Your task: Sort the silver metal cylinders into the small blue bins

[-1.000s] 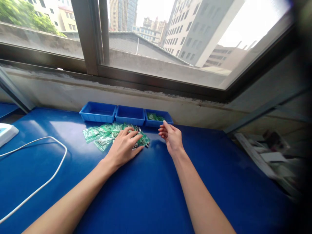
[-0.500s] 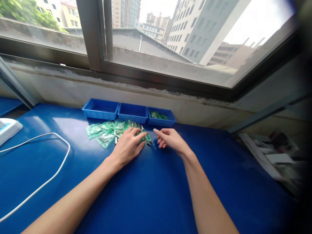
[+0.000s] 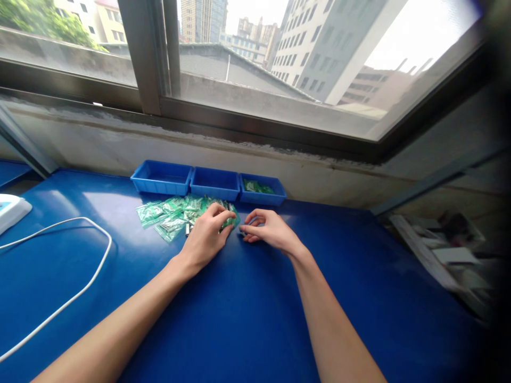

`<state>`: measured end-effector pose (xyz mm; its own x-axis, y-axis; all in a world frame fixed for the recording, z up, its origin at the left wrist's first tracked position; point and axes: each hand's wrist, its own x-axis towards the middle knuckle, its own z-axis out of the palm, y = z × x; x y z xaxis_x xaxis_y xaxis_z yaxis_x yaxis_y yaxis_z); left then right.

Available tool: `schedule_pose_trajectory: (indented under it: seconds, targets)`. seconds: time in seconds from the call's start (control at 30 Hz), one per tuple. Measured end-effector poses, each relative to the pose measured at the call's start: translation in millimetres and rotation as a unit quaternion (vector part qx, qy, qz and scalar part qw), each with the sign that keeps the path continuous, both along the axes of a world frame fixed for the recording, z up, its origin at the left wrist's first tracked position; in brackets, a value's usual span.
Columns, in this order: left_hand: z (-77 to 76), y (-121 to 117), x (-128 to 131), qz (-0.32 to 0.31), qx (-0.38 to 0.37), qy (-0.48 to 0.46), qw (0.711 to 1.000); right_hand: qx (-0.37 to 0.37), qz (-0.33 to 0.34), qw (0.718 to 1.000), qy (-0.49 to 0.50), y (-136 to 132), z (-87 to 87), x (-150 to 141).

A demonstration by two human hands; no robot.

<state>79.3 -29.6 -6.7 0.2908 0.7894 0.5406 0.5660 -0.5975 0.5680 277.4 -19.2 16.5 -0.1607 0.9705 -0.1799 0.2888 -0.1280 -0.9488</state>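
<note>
Heap of green packets and small parts [image 3: 171,213] on the blue counter [image 3: 239,314], just near of the left bin [image 3: 162,186] and middle bin [image 3: 215,191]. More green packets [image 3: 257,186] lie in the right bin [image 3: 263,198]. Our left hand [image 3: 205,234] is at the heap's right part, fingers curled; whether its grip has hold of anything, we cannot tell. Our right hand [image 3: 273,230] is just right of the heap, thumb and fingertips drawn together at a small dark piece [image 3: 241,232]; pinched or merely touched, we cannot tell.

Handling, in our judgement: steady the heap lightly with the left, take one piece by its edges with the right, and draw it sideways so nothing drags along. The bags look slippery and apt to cling, so we should check for doubles. Mind the loose metallic piece [image 3: 187,229] beside our left hand; a wrist could nudge it
</note>
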Motion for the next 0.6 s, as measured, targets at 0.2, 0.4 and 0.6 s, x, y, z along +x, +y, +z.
schedule_pose_trajectory:
  seconds: [0.2,0.4,0.6]
  targets:
    - [9.0,2,-5,0.051,0.052,-0.103,0.992,0.049,-0.014,0.998,-0.043,3,-8.3,-10]
    - [11.2,2,-8,0.061,0.017,-0.173,0.983,0.095,-0.023,0.995,-0.008,5,-18.5,-23]
    - [11.0,2,-7,0.035,-0.038,-0.24,0.969,0.121,-0.15,0.98,0.054,8,-5.1,-24]
